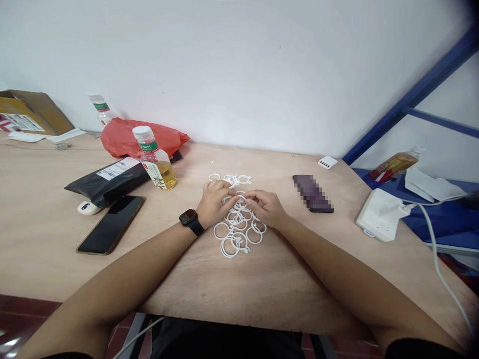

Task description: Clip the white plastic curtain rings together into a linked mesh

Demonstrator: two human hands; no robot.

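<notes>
Head view, left hand (217, 202): fingertips pinched, apparently on one ring (241, 192).
Right hand (265, 205): likewise pinched.
Rings (232, 227): probably being worked singly; next move likely calls for steady two-handed pinch.

- Rings (232, 228) on tbl (224, 289), ctr, btwn/nr our L hand (216, 203) & R hand (268, 209)
- To our left: phone (110, 227), parcel (93, 184) far side of it; bottle (166, 174) R of parcel, bag (149, 132) behind
- To our right: device (313, 193); hub (327, 162) farther; adapter (381, 214) nr R edge
</notes>
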